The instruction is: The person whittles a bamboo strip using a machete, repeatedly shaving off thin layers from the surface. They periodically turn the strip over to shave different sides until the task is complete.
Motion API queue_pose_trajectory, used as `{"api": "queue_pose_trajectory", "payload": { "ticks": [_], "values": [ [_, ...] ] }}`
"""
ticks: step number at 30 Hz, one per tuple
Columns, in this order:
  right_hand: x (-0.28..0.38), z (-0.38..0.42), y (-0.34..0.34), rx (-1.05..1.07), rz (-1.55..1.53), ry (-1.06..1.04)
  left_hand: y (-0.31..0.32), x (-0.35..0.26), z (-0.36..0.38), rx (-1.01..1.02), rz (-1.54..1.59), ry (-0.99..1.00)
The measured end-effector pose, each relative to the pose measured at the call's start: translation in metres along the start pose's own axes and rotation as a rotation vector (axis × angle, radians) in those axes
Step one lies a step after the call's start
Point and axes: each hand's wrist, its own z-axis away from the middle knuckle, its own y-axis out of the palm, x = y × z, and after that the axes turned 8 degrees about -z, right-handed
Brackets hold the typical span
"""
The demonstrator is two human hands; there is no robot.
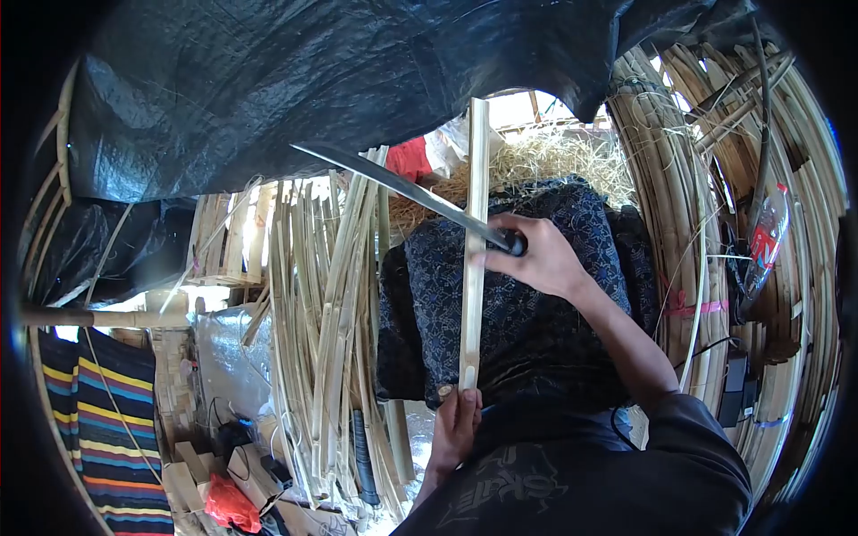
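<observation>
A long, pale split bamboo strip (478, 179) stands nearly upright in front of me, over the dark patterned cloth (563, 304) on my lap. Around its lower end my left hand (458, 424) is closed, with a small round piece (445, 390) showing beside the thumb. My right hand (536, 256) is wrapped round the dark handle of a long knife (384, 177). The blade crosses the strip and points up to the left. The fingers of my right hand are partly blurred where they meet the strip.
Bundles of bamboo strips stand at the left (331, 339) and right (666, 170). A black tarp (268, 80) hangs overhead. Shavings (563, 161) lie behind the cloth. A striped cloth (116, 429), cardboard boxes and a red bag (231, 505) are at the lower left; a plastic bottle (767, 246) hangs right.
</observation>
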Motion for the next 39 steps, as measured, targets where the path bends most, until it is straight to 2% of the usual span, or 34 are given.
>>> {"api": "queue_pose_trajectory", "payload": {
  "ticks": [2, 3, 5, 6, 8, 10, 12, 13, 15, 16, 19, 20, 22, 23, 24, 27, 32, 35, 36, 38, 39],
  "values": [
    [0.002, 0.003, 0.005, 0.115, -0.086, -0.098, -0.002, -0.01, 0.005, 0.04, -0.031, -0.021],
    [0.002, 0.004, 0.009, 0.128, -0.257, -0.055, -0.007, -0.012, 0.005, 0.041, -0.034, -0.021],
    [0.009, 0.005, 0.006, 0.169, -0.322, -0.019, -0.02, -0.014, 0.005, 0.243, 0.003, -0.011],
    [0.015, 0.006, 0.003, 0.214, -0.387, 0.017, -0.025, -0.016, 0.002, 0.242, 0.007, -0.01],
    [0.025, 0.007, -0.004, 0.258, -0.456, 0.091, -0.033, -0.026, -0.011, 0.404, 0.019, 0.26],
    [0.029, 0.008, -0.003, 0.307, -0.529, 0.166, -0.033, -0.049, -0.026, 0.43, 0.013, 0.282],
    [0.034, 0.008, 0.001, 0.27, -0.443, 0.005, -0.018, -0.074, -0.041, 0.309, 0.09, 0.501],
    [0.034, 0.008, 0.003, 0.277, -0.441, 0.002, -0.017, -0.088, -0.048, 0.302, 0.094, 0.504],
    [0.035, 0.01, 0.006, 0.173, -0.276, -0.182, -0.016, -0.107, -0.058, 0.427, 0.196, 0.243],
    [0.038, 0.012, 0.003, 0.175, -0.271, -0.189, -0.013, -0.106, -0.059, 0.424, 0.199, 0.252],
    [0.034, 0.024, -0.005, 0.038, 0.216, -0.35, -0.002, -0.101, -0.066, 0.329, 0.189, 0.259],
    [0.032, 0.028, -0.004, 0.03, 0.214, -0.34, 0.002, -0.1, -0.065, 0.339, 0.183, 0.251],
    [0.03, 0.036, -0.001, 0.058, 0.538, -0.35, 0.012, -0.097, -0.063, 0.166, 0.058, 0.307],
    [0.024, 0.038, 0.005, 0.001, 0.542, -0.414, 0.017, -0.094, -0.063, 0.059, -0.001, 0.352],
    [0.019, 0.038, 0.008, 0.008, 0.541, -0.411, 0.019, -0.092, -0.062, 0.058, 0.002, 0.346],
    [0.002, 0.034, 0.012, 0.01, 0.622, -0.51, 0.023, -0.084, -0.06, -0.109, -0.17, 0.385],
    [-0.012, 0.018, 0.01, 0.052, 0.658, -0.583, 0.021, -0.081, -0.056, -0.167, -0.226, 0.402],
    [-0.019, 0.007, 0.007, 0.004, 0.694, -0.716, 0.019, -0.079, -0.056, -0.154, -0.184, 0.365],
    [-0.023, 0.003, 0.003, 0.008, 0.695, -0.719, 0.018, -0.078, -0.055, -0.141, -0.151, 0.347],
    [-0.037, -0.017, -0.013, -0.152, 0.769, -0.616, 0.01, -0.071, -0.041, -0.122, -0.077, 0.286],
    [-0.057, -0.034, -0.026, -0.237, 0.698, -0.37, 0.007, -0.064, -0.031, -0.098, -0.01, 0.217]
  ]
}}
